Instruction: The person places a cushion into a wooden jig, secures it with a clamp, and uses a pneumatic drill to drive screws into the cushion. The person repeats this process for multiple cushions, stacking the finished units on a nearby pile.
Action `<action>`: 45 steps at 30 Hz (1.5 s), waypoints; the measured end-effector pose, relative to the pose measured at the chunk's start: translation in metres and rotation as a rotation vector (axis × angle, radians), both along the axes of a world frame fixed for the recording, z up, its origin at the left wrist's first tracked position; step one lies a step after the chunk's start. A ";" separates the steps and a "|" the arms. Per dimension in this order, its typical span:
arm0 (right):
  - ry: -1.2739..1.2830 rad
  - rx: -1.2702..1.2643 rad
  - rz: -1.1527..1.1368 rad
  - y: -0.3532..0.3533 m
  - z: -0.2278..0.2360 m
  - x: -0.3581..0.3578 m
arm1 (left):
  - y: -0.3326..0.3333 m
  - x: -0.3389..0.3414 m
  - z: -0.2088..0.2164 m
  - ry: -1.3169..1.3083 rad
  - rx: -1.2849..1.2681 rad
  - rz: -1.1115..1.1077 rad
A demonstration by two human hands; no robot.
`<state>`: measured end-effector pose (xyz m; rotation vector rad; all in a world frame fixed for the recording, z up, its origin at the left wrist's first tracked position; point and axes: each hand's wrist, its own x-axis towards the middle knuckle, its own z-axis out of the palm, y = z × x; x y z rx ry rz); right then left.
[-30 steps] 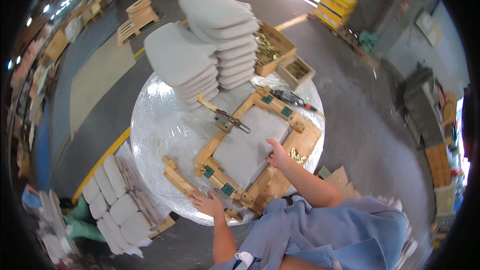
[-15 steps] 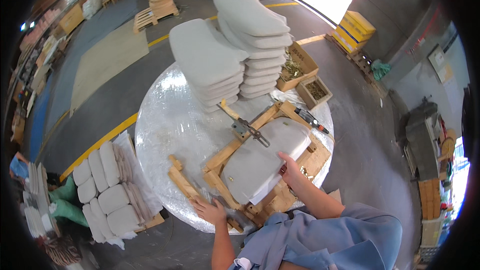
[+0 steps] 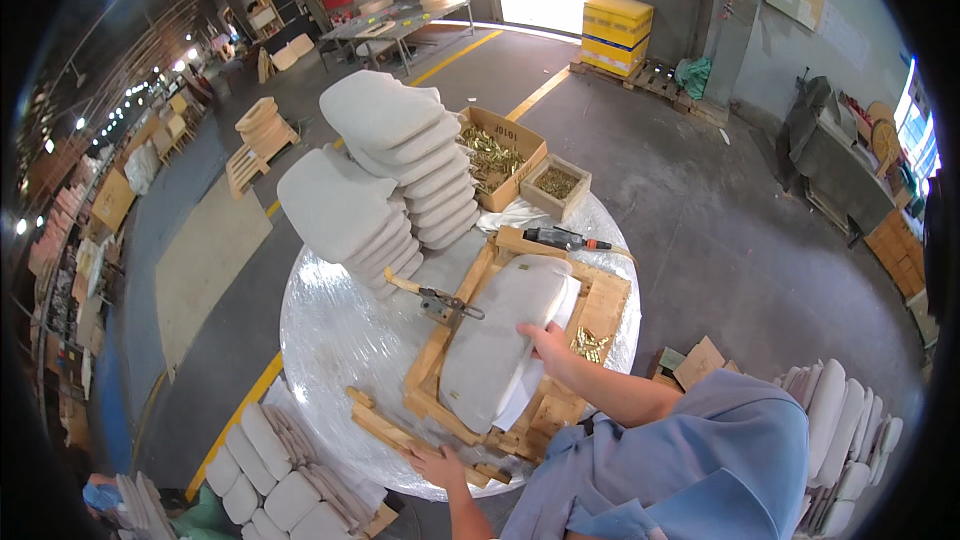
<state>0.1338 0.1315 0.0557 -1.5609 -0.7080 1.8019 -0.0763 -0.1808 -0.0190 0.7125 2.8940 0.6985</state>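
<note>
A grey padded seat cushion [image 3: 500, 335] lies tilted inside a wooden jig [image 3: 425, 380] on the round table, with white material showing beneath its right edge. My right hand [image 3: 546, 342] grips that edge, thumb on top and the other fingers mostly hidden below. Out to the left, my left hand [image 3: 438, 465] rests with its fingers stretched over a loose wooden bar piece [image 3: 385, 428]. A metal toggle clamp [image 3: 440, 305] with a yellowish handle is fixed to the jig's left side. At the jig's far corner lies a dark power driver [image 3: 560, 239].
Two stacks of grey cushions [image 3: 335, 205] stand behind the jig. Next to them are a cardboard box [image 3: 525, 162] of brass-coloured hardware and a small wooden box [image 3: 560, 185] of fasteners. Loose brass fittings [image 3: 590, 345] lie on the jig. More cushions [image 3: 290, 480] are piled at lower left.
The view has swung up and to the right. My right hand has raised the cushion's right edge, so the cushion tilts more. My left hand stays at the wooden bar piece.
</note>
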 end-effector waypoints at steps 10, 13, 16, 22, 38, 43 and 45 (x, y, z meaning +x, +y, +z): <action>0.062 0.042 -0.160 -0.066 0.102 0.117 | -0.054 0.045 0.075 -0.248 0.232 -0.238; 0.125 0.177 -0.177 -0.062 0.124 0.134 | -0.017 0.081 0.117 -0.547 0.487 -0.258; -0.067 0.429 -0.052 -0.056 0.172 0.144 | 0.024 0.096 0.167 -0.821 0.648 -0.392; -0.284 1.793 0.862 -0.062 0.299 0.135 | 0.069 0.050 0.257 -1.471 1.037 -0.483; -0.096 1.365 0.585 -0.042 0.175 0.007 | 0.010 0.034 0.191 -1.376 1.439 -0.020; -0.622 1.077 0.613 -0.007 0.004 0.018 | 0.057 0.004 0.208 -1.286 1.465 0.016; -0.868 1.176 0.722 -0.002 -0.042 0.044 | 0.071 -0.019 0.226 -1.247 1.480 -0.025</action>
